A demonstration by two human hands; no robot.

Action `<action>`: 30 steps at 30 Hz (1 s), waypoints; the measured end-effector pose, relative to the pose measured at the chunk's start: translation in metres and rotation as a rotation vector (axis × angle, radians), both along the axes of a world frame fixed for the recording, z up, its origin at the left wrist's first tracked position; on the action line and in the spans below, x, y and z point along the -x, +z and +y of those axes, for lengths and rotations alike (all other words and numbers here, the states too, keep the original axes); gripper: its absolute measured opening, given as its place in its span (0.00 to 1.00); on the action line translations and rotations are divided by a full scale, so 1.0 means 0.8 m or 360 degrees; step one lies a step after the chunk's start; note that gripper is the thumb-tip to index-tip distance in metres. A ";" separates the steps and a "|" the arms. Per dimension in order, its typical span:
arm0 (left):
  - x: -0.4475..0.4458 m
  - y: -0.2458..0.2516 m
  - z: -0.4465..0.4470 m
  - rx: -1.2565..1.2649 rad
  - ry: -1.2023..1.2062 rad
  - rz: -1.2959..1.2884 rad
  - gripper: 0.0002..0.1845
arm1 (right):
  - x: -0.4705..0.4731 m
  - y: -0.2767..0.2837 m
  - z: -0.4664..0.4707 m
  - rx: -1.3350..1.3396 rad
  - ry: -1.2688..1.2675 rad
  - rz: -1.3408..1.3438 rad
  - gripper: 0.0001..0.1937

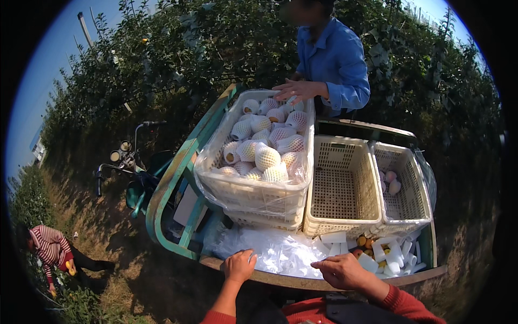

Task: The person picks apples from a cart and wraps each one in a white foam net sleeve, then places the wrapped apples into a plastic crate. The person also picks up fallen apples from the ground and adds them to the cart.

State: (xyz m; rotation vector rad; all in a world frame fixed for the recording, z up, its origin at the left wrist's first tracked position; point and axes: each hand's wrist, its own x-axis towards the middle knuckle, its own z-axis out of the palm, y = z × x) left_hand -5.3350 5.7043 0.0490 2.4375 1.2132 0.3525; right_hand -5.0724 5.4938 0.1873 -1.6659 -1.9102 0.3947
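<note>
My left hand (240, 265) is at the wooden side rail (283, 280) of a cart, beside a heap of clear plastic film (263, 247). Its fingers are slightly bent and nothing shows in them. Above the right end of that film is my right hand (344, 271), index finger stretched out and the others curled; I see no object in it. Ahead stands a stacked, plastic-lined crate (251, 182) full of fruit in foam nets (267, 158). Loose fruit (361, 241) and white foam net sleeves (394, 259) lie right of my right hand.
A crate with a bare bottom (336, 194) and a lined crate (404, 206) holding several fruits stand to the right. A co-worker in blue (336, 65) reaches over the full crate. Left are the green cart frame (156, 206), handlebars (135, 141) and a bending person (52, 251).
</note>
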 end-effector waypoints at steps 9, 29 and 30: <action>0.000 -0.010 0.002 -0.0008 -0.0014 0.0004 0.17 | 0.000 -0.011 0.001 -0.0038 -0.0006 0.0047 0.16; 0.001 0.008 -0.002 0.0058 0.0006 -0.0057 0.17 | 0.015 -0.014 0.018 0.0059 0.0089 0.0167 0.13; 0.001 0.006 -0.003 0.0064 -0.0004 -0.0079 0.17 | 0.015 -0.016 0.016 0.0066 0.0071 0.0184 0.13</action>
